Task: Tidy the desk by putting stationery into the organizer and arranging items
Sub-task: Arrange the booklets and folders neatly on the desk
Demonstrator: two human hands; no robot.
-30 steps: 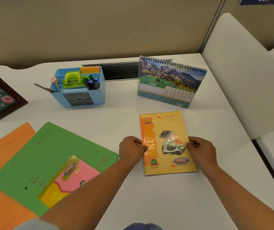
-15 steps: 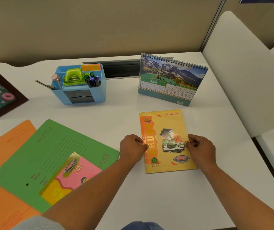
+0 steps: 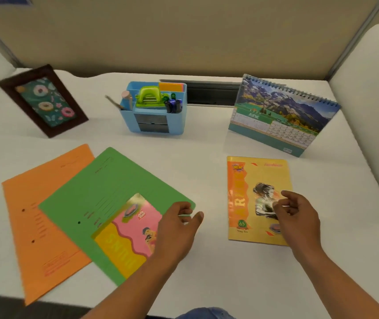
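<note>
A yellow and orange notebook [image 3: 248, 192] lies flat on the white desk [image 3: 206, 157] at the right. My right hand [image 3: 296, 217] hovers over its lower right part, fingers loosely curled, holding nothing. My left hand [image 3: 177, 229] is at the right corner of the green folder [image 3: 105, 192], fingers loosely bent, over the edge of a pink and yellow notebook [image 3: 128, 236] that lies on that folder. An orange folder [image 3: 34, 203] lies under the green one. The blue organizer [image 3: 154, 111] at the back holds a green punch, pens and sticky notes.
A desk calendar [image 3: 280, 116] stands behind the yellow notebook. A dark picture frame [image 3: 43, 100] leans at the back left. A cable slot [image 3: 211, 93] runs behind the organizer. White partitions flank the desk on both sides.
Both hands let go of the yellow notebook. My left hand moved left to the green folder's corner. My right hand lifted over the notebook. The view swung left.
</note>
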